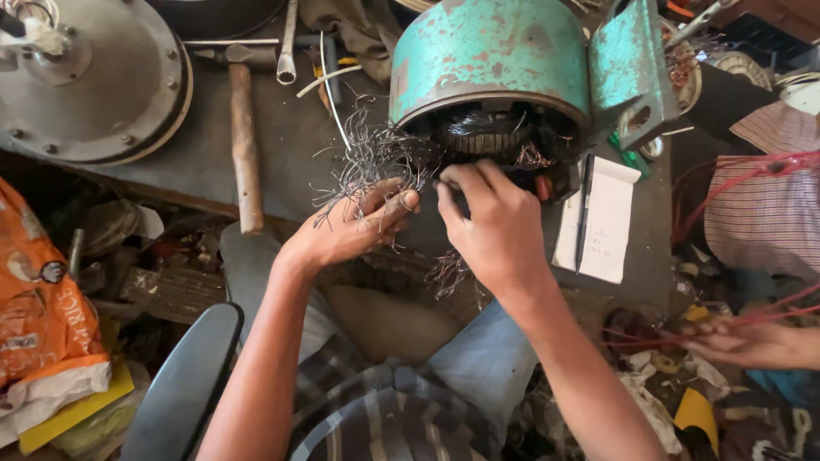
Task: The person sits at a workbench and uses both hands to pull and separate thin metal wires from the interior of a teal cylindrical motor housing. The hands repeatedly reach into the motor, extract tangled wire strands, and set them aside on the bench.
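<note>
Two hands at the open mouth of a teal motor housing [491, 55] lying on the table [282, 145]. Left hand [354, 230] pinched shut on a tuft of frayed winding wire [367, 162]; right hand [495, 226] curled tight around a dark tool, tip hidden. Best kept: firm pinch, short steady pulls, tool clear of fingers.

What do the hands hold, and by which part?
The left hand pinches the loose wire strands near their ends. The right hand grips a dark tool at the motor opening; its held part is hidden.
</note>
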